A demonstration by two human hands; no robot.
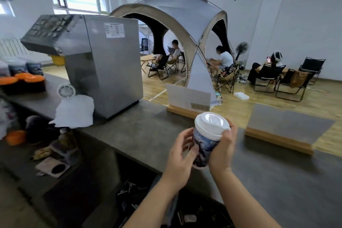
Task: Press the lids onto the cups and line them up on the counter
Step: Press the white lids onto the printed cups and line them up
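A paper cup (pixel 204 146) with a blue and white print is tilted in the air above the grey counter (pixel 140 135). A white plastic lid (pixel 211 124) sits on its rim. My right hand (pixel 223 148) grips the cup from the right, its fingers curled over the lid's edge. My left hand (pixel 182 155) is at the cup's left side, thumb and fingertips touching the wall, slightly blurred. More cups (pixel 18 65) stand in a stack at the far left, blurred.
A steel machine (pixel 103 65) stands on the counter at the left with a white cloth (pixel 74 111) before it. Two sign stands (pixel 187 98) (pixel 285 127) sit on the counter's far edge. Orange-lidded tubs (pixel 24 81) are far left. People sit beyond by a tent.
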